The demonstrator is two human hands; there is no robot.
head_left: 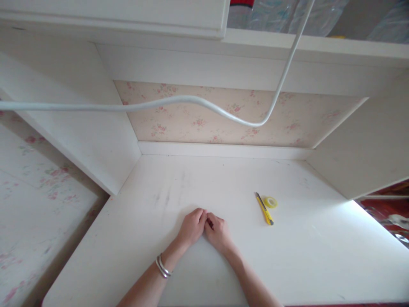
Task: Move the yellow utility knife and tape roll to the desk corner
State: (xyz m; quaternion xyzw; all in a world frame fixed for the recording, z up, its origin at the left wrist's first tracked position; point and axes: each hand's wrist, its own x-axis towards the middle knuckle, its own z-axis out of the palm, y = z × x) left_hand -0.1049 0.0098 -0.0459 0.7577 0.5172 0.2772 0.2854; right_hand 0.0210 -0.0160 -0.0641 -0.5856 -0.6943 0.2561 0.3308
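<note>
My left hand (192, 225) rests on the white desk, its fingers curled closed, with silver bangles (163, 266) round the wrist. Against it, knuckles touching, lies my right hand (218, 232), also curled into a loose fist. I see nothing held in either one. To the right of my right hand, and apart from it, a yellow utility knife (264, 209) lies flat on the desk. Beside the knife's upper part is a small roll of yellowish tape (270, 202).
The white desk (306, 251) runs back to a low ledge and floral wallpaper (198, 123), between side panels (76, 115). A white cable (179, 99) hangs across the view in front. Overhead is a white cabinet (111, 15); its open section at right holds plastic-wrapped items (275, 15).
</note>
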